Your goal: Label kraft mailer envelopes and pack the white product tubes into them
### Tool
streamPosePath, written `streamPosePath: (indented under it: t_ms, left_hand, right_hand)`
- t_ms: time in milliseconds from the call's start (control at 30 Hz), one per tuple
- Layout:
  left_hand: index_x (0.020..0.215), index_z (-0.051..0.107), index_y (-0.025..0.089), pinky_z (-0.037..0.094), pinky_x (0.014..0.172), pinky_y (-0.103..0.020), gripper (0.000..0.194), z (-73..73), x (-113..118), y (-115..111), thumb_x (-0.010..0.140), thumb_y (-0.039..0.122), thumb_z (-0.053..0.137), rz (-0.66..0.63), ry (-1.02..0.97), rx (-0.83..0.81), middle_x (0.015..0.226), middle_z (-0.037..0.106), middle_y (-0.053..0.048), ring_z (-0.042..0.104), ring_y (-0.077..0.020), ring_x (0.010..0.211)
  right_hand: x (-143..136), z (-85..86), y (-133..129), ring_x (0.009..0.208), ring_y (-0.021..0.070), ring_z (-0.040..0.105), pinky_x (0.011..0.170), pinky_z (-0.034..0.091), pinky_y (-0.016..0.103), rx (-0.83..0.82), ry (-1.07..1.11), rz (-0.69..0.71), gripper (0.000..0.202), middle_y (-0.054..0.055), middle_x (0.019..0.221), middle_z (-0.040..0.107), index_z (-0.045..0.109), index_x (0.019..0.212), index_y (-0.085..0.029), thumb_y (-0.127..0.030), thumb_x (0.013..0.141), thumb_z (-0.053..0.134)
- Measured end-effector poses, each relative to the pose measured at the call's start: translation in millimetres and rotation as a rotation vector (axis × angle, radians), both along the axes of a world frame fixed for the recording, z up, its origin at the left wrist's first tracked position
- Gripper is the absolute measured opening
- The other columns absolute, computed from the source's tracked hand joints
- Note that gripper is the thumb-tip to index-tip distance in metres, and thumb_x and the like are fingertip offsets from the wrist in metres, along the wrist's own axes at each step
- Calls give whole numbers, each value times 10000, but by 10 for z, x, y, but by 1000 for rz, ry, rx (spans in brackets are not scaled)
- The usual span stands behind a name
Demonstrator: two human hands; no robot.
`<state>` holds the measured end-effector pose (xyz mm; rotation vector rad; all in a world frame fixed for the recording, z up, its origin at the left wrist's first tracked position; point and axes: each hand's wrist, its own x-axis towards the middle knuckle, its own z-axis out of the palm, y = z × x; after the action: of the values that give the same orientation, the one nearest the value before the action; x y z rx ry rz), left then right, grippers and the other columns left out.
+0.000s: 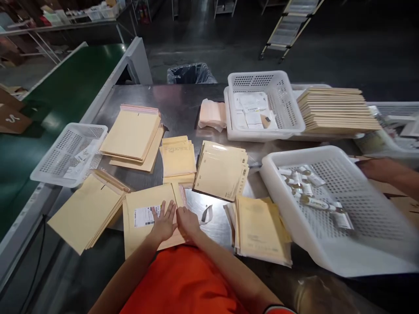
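Note:
A labelled padded envelope [137,242] lies on the metal table in front of me, its flap side toward the right. My left hand [164,223] rests flat on it with fingers spread, beside the white shipping label [141,217]. Close by, my right hand [187,222] is closed at the envelope's flap edge, its fingertips partly hidden. To the left is a stack of plain envelopes [88,205], just apart from my hands. Small yellow padded envelopes [178,159] and a pile of cream mailers [221,169] sit beyond my hands. Another yellow stack [260,231] lies to the right.
A white basket [340,174] holds several small labelled bottles [314,202]; another person's hand [376,169] is at its far right side. Further baskets [265,78] and an envelope stack [337,109] stand behind. A green conveyor [68,87] runs along the left.

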<state>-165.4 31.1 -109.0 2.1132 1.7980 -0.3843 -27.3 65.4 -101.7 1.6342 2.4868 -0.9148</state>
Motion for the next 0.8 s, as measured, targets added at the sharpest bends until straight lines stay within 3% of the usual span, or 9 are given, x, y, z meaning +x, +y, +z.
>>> streamPosePath:
  t_ms: [100, 300, 367, 433, 567, 633, 700, 800]
  left_hand:
    - [1508, 69, 212, -3, 1032, -817, 670, -74, -23, 0, 925, 360, 363, -2, -46, -22, 1611, 76, -88, 0, -411, 1470]
    - [1506, 1, 174, -19, 1019, -826, 739, -112, -52, 30, 901, 377, 374, 60, -123, -122, 1611, 8, -92, -57, -429, 1462]
    - [1509, -2, 183, -20, 1019, -824, 735, -88, -52, 50, 903, 383, 364, 58, -142, -136, 1612, -10, -87, -75, -425, 1461]
    - [1512, 5, 188, -25, 1022, -820, 744, -39, -35, 88, 892, 371, 373, 77, -136, -185, 1613, -17, -78, -92, -420, 1460]
    - [1524, 75, 187, -37, 1042, -795, 774, 115, 19, 176, 844, 321, 420, 109, -158, -257, 1615, -8, -72, -86, -416, 1461]
    - [1523, 155, 202, 7, 1071, -771, 771, 192, -17, 165, 823, 303, 459, 109, -233, -215, 1621, 31, -69, -40, -399, 1472]
    - [1493, 281, 205, 100, 1134, -684, 692, 247, -157, 79, 832, 287, 468, 186, -269, -69, 1626, 93, -82, 31, -348, 1485]
    - [1445, 350, 109, 288, 1114, -598, 569, 281, -564, -175, 900, 273, 362, 502, -146, 183, 1556, 287, -225, 236, -331, 1451]
  right_hand:
    - [-99, -39, 136, 937, 256, 525, 792, 371, 364, 84, 3, -10, 168, 124, 1016, 607, 588, 984, -175, -188, 929, 429]
    - [-504, -125, 1284, 981, 290, 451, 859, 326, 436, 214, -25, -185, 288, 176, 1072, 541, 550, 1079, -120, -145, 948, 294]
    - [-552, -153, 1374, 1002, 293, 437, 877, 316, 443, 225, -18, -203, 292, 175, 1096, 528, 543, 1098, -124, -147, 947, 293]
    - [-469, -167, 1108, 995, 285, 439, 880, 319, 432, 222, -8, -209, 270, 153, 1080, 535, 560, 1055, -145, -169, 951, 311]
    - [-72, -194, 2, 916, 259, 469, 838, 345, 399, 197, 7, -183, 229, 113, 1009, 563, 584, 972, -181, -169, 928, 360]
    - [115, -243, -410, 908, 258, 476, 824, 351, 392, 197, 10, -189, 195, 110, 995, 567, 583, 960, -179, -166, 913, 394]
    - [238, -293, -579, 918, 260, 480, 817, 349, 386, 194, 22, -203, 172, 107, 987, 564, 575, 966, -176, -193, 921, 410]
    - [303, -313, -532, 924, 258, 490, 813, 340, 373, 177, 31, -196, 146, 90, 969, 562, 567, 952, -188, -248, 933, 435]
